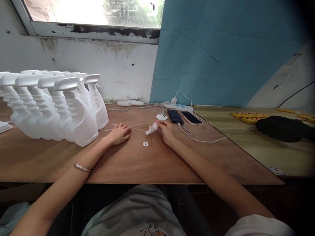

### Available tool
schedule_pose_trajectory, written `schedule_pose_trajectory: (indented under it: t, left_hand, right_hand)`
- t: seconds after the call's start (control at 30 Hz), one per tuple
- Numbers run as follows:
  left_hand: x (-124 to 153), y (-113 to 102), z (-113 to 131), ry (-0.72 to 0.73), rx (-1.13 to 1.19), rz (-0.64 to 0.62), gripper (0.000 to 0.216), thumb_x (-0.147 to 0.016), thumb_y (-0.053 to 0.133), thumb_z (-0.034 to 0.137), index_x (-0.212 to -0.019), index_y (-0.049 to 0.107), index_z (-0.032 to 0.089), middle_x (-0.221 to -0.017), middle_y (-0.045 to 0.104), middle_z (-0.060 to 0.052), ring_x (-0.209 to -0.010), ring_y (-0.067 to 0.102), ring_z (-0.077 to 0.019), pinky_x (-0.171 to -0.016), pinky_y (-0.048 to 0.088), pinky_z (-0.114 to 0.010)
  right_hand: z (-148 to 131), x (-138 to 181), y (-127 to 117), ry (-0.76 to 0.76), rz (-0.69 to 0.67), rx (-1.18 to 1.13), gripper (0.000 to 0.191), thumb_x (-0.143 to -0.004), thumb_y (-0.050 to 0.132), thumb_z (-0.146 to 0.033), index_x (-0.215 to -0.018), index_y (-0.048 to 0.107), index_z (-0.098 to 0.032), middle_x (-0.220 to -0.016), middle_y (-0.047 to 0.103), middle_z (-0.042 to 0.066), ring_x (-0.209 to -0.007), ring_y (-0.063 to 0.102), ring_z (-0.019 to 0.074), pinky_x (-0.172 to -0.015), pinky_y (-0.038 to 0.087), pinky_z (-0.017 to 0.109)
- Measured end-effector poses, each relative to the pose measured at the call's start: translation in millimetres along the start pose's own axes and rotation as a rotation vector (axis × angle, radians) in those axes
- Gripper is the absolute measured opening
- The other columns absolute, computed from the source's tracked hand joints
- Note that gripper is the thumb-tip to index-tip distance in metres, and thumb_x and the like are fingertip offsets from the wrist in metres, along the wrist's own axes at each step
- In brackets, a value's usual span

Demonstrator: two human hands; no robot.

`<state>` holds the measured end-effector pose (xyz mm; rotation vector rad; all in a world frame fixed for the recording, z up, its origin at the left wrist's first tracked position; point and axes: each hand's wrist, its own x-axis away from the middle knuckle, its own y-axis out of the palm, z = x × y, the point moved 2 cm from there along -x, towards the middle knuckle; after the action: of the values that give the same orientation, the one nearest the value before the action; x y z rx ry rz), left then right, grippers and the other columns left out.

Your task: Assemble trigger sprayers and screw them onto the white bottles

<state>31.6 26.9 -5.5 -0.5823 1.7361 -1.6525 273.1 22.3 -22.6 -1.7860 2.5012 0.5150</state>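
My left hand (119, 133) lies on the brown table (128, 164) with its fingers resting on thin white dip tubes (137, 126). My right hand (166, 130) touches a white spray trigger head (152, 127) lying on the table, fingers curled at it. A small white washer ring (145, 144) sits between my hands. Another white trigger piece (161, 116) lies just behind the right hand.
Several white spray bottles (73, 111) stand in rows at the left. Two bottle parts (129, 100) lie by the wall. A power strip (178, 106), two phones (185, 117) and a cable are at the right. Yellow blocks (248, 116) and a black object (283, 128) rest on the neighbouring table.
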Motion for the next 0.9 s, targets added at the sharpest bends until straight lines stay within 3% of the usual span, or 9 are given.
schedule_pose_trajectory:
  t: [0.57, 0.77, 0.9]
  left_hand:
    - [0.6, 1.9, -3.0, -0.005, 0.018, -0.058, 0.036, -0.086, 0.032, 0.039, -0.111, 0.049, 0.019, -0.116, 0.051, -0.010, -0.104, 0.044, -0.0266, -0.080, 0.038, -0.040]
    - [1.1, 0.7, -3.2, 0.001, 0.030, -0.055, 0.036, -0.086, 0.032, 0.040, -0.110, 0.050, 0.020, -0.117, 0.051, -0.010, -0.104, 0.043, -0.0272, -0.080, 0.038, -0.041]
    - [0.9, 0.2, 0.5, 0.011, 0.056, -0.049, 0.042, -0.084, 0.038, 0.045, -0.117, 0.046, 0.021, -0.118, 0.051, -0.011, -0.106, 0.042, -0.0282, -0.083, 0.037, -0.042]
  right_hand:
    - [-3.1, 7.6, 6.0, 0.079, -0.066, 0.011, 0.026, -0.049, 0.076, -0.024, -0.071, 0.062, -0.017, -0.069, 0.063, -0.002, -0.066, 0.058, 0.0103, -0.068, 0.047, 0.025]
    - [-2.6, 11.6, 9.5, 0.005, -0.131, 0.137, 0.023, -0.052, 0.075, -0.026, -0.068, 0.062, -0.016, -0.069, 0.064, 0.000, -0.068, 0.059, 0.0126, -0.072, 0.047, 0.028]
    - [-0.8, 17.0, 13.8, -0.091, -0.254, 0.307, 0.021, -0.062, 0.070, -0.033, -0.071, 0.065, -0.016, -0.072, 0.066, 0.003, -0.068, 0.060, 0.0146, -0.071, 0.048, 0.030]
